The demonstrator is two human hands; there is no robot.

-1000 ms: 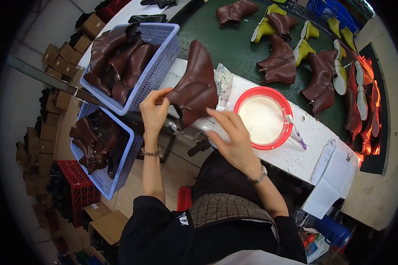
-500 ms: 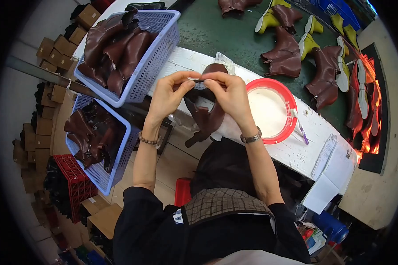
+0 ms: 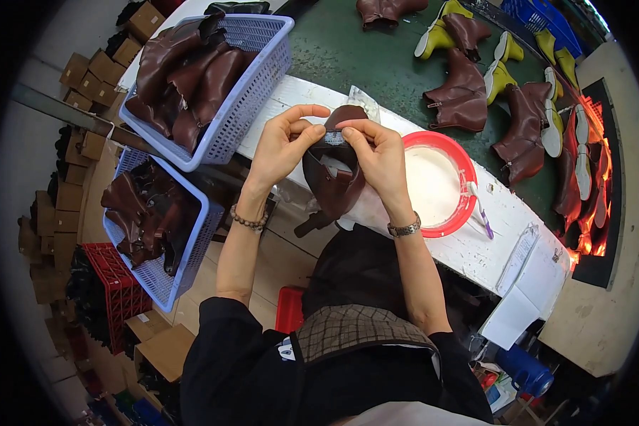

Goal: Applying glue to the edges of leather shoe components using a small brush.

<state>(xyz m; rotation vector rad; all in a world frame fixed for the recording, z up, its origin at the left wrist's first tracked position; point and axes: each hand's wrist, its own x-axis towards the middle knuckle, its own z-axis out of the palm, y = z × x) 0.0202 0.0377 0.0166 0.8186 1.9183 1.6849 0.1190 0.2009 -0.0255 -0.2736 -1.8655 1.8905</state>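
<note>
A brown leather boot upper (image 3: 321, 190) lies at the front edge of the white bench, its opening facing me. My left hand (image 3: 282, 147) pinches the opening's dark rim between thumb and finger, with the index finger raised. Opposite it, my right hand (image 3: 378, 151) grips the same rim with thumb and index finger. Between the two thumbs shows a small pale, patterned label (image 3: 334, 138) on the inner side of the rim; whether it is fixed there I cannot tell. Right of the hands stands a red-rimmed bowl (image 3: 468, 177) of white paste, a purple-handled brush (image 3: 484, 219) on its rim.
Blue baskets of brown uppers (image 3: 280, 53) (image 3: 200, 220) stand at left. On the green surface (image 3: 348, 57) beyond the bench (image 3: 468, 245) lie brown uppers (image 3: 456, 92) and yellow-green shoe lasts (image 3: 500, 78). Far right, a heater (image 3: 596, 192) glows orange. Papers (image 3: 522, 273) hang over the bench's right end.
My hands have spread slightly apart along the rim, and the left index finger has lifted. The pale label between the thumbs now faces me more fully.
</note>
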